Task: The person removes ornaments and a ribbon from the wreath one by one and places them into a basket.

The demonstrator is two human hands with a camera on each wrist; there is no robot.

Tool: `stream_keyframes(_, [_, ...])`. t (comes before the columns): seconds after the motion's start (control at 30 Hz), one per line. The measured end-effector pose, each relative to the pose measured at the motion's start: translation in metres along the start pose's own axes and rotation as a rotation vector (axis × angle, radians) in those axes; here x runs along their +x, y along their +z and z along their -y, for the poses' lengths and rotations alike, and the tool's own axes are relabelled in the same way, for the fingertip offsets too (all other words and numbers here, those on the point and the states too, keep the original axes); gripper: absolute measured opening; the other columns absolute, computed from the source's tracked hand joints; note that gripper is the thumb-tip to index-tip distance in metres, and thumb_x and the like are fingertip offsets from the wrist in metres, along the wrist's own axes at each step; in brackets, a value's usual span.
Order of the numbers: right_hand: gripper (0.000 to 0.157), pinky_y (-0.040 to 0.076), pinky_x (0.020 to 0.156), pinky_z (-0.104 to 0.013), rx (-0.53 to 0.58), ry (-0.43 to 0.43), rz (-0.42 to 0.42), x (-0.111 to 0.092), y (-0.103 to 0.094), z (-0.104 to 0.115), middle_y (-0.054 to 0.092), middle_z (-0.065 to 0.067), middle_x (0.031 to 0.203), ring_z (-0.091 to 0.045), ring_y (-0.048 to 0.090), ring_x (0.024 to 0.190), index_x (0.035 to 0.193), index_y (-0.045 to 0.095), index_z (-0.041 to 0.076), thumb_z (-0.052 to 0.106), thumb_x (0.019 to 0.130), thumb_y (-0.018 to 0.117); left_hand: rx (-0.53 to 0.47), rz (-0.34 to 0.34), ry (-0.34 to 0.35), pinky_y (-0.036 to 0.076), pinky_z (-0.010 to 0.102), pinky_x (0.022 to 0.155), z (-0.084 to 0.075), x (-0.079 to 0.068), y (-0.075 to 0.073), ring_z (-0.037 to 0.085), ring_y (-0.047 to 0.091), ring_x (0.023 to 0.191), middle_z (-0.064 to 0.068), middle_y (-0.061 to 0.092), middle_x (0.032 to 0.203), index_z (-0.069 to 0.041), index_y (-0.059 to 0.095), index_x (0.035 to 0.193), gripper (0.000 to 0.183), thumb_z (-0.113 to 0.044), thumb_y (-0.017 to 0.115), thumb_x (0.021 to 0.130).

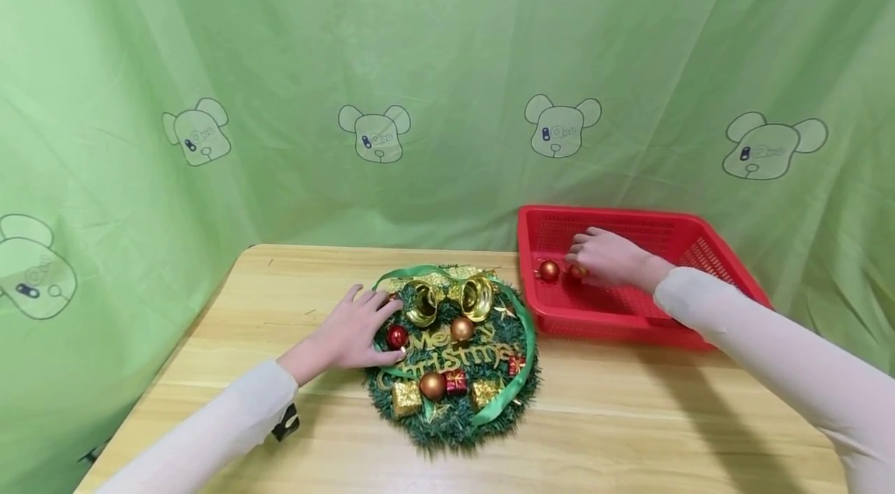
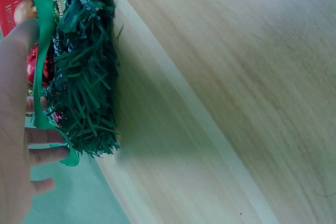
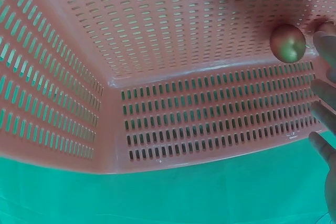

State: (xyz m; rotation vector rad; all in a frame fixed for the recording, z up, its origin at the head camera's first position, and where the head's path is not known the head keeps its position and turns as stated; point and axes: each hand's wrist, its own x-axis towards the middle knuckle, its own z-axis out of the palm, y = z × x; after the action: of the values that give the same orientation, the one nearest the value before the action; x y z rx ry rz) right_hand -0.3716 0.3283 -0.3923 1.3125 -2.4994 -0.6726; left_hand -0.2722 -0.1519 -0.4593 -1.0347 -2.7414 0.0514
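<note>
Wreath, round and green, lies on the wooden table. Gold lettering on it reads "Merry Christmas"; a copper ball partly covers the first word. Cloth behind has printed animal heads with small logos, too blurred to read surely.

Left hand at wreath's left edge, fingers spread, by a shiny red ball; green ribbon passes across its fingers in left wrist view. Also on wreath: gold bells, small gold box, small red box.

Right hand is inside the red basket, right of wreath, partly covering one of two copper-red balls. Fingers apart; gripping or not, cannot tell.
</note>
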Motion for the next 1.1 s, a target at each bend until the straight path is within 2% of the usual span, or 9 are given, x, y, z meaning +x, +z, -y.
stream_keyframes(0.37, [0.038,0.053,0.087,-0.048,0.016,0.014,-0.018,0.002,-0.011,-0.001,0.077,-0.005,0.094,-0.027,0.064,0.094,0.101,0.075,0.01,0.029,0.072,0.092,-0.004,-0.024,0.012,0.033,0.066,0.118,-0.001,-0.001,-0.001,0.038,0.056,0.13,0.018,0.055,0.145,-0.014,0.05,0.146,0.085,-0.074,0.057,0.087])
stream_keyframes(0.67, [0.034,0.053,0.087,-0.049,0.04,0.02,-0.038,0.002,-0.021,0.001,0.077,-0.005,0.096,-0.029,0.064,0.095,0.1,0.073,0.009,0.024,0.074,0.091,-0.012,-0.004,0.003,0.031,0.065,0.119,-0.001,0.0,-0.002,0.039,0.055,0.131,0.019,0.054,0.146,-0.014,0.049,0.147,0.085,-0.074,0.057,0.087])
stream_keyframes(0.87, [0.038,0.053,0.091,-0.051,0.102,0.05,-0.087,0.004,-0.03,0.005,0.077,-0.007,0.101,-0.031,0.064,0.102,0.107,0.074,0.007,0.023,0.075,0.089,-0.015,0.006,0.001,0.032,0.066,0.118,-0.002,-0.001,-0.003,0.039,0.054,0.132,0.019,0.053,0.146,-0.014,0.048,0.148,0.086,-0.074,0.057,0.087])
stream_keyframes(1.1, [0.049,0.052,0.096,-0.054,0.176,0.109,-0.179,0.005,-0.057,0.01,0.076,-0.012,0.11,-0.034,0.065,0.109,0.115,0.074,0.004,0.022,0.073,0.092,-0.027,0.004,0.001,0.031,0.066,0.118,-0.002,-0.001,-0.005,0.04,0.054,0.133,0.02,0.053,0.147,-0.013,0.048,0.148,0.086,-0.074,0.057,0.087])
